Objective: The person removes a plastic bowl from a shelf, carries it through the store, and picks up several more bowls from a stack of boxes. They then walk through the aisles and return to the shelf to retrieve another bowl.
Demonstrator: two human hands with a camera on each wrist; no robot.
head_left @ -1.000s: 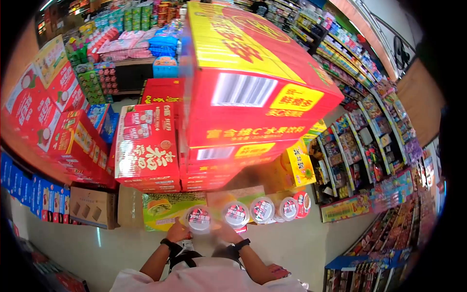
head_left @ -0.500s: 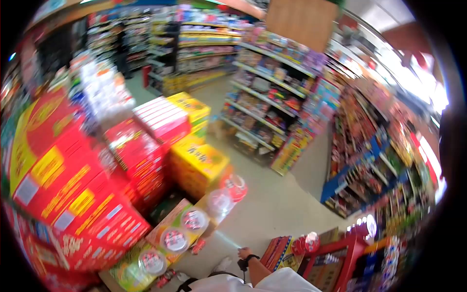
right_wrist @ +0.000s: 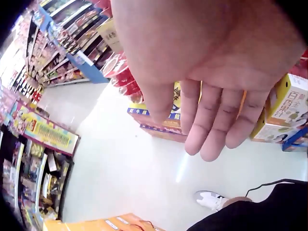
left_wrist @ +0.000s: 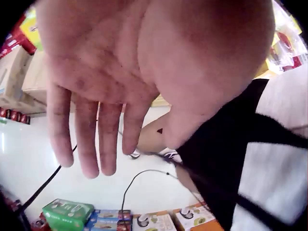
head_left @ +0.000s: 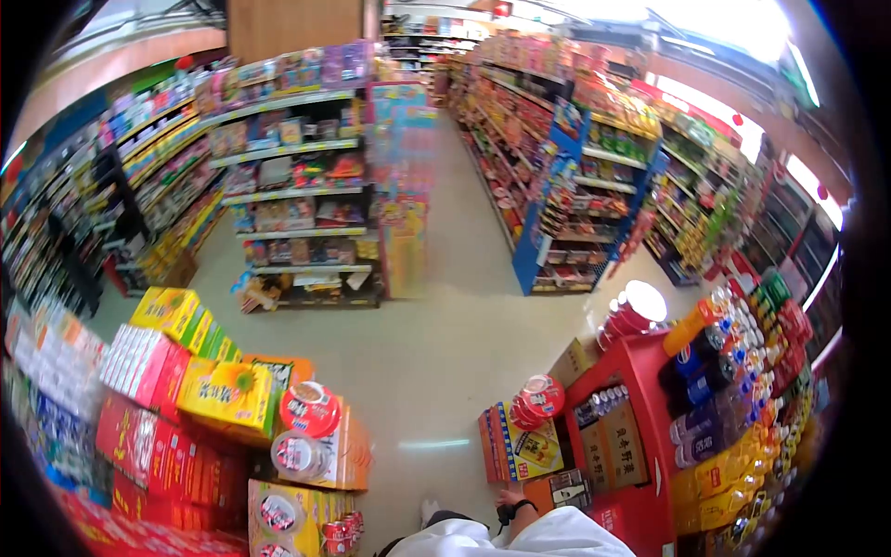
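Note:
My left hand (left_wrist: pixel 110 82) hangs with its fingers loosely straight and nothing in it, beside a dark-clothed leg in the left wrist view. It does not show in the head view. My right hand (right_wrist: pixel 207 86) hangs empty too, fingers relaxed and pointing down. In the head view the right hand (head_left: pixel 509 499) is low, near a yellow and blue carton (head_left: pixel 529 453) with red tubs (head_left: pixel 538 401) on top. Off to the left, a clear-lidded tub (head_left: pixel 302 453) and a red tub (head_left: pixel 310 409) stand on cartons.
Ahead, a pale floor aisle (head_left: pixel 436 343) runs between a toy shelf (head_left: pixel 295 190) and a blue-ended snack shelf (head_left: pixel 548 213). A red display stand (head_left: pixel 640 390) with bottles (head_left: pixel 710 371) is at right; red cartons (head_left: pixel 167 459) and yellow boxes (head_left: pixel 227 390) are stacked at left.
The head view has swung right, from the tall red carton stack to the aisle. Both hands were at a clear-lidded tub a second ago; now they hang empty, away from the row of tubs.

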